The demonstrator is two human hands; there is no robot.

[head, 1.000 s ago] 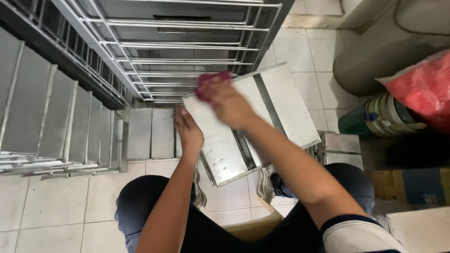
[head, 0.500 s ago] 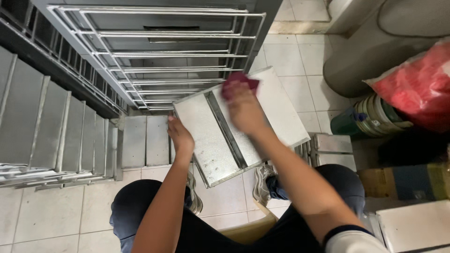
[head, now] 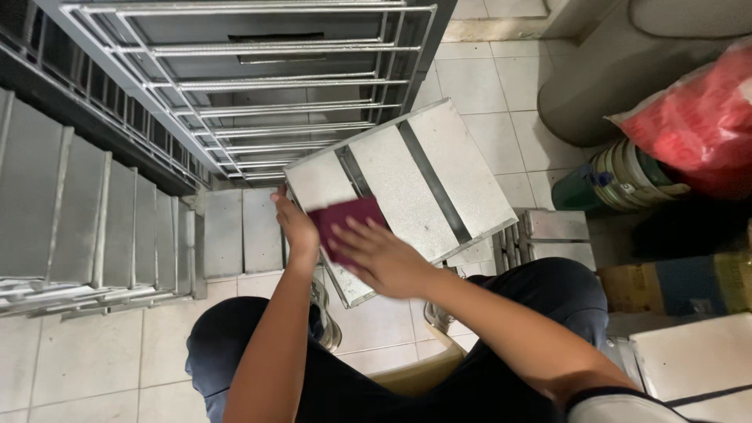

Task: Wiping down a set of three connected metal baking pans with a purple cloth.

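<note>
My left hand [head: 296,227] grips the near left edge of the metal tray [head: 407,188], holding it tilted above the tiled floor [head: 86,360]. My right hand [head: 380,254] lies flat, pressing a maroon cloth [head: 345,223] onto the tray's near corner. A wire rack [head: 258,86] stands beyond.

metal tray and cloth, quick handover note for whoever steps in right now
Left hand: grips the near-left edge of the metal tray, holding it tilted above the tiled floor.
Right hand: presses a dark red cloth flat on the tray's near end.
More trays stand on edge to the left; a wire rack lies ahead.
Done: cannot tell how much of the surface is wiped.
Left: probably the far two panels; check them.
</note>
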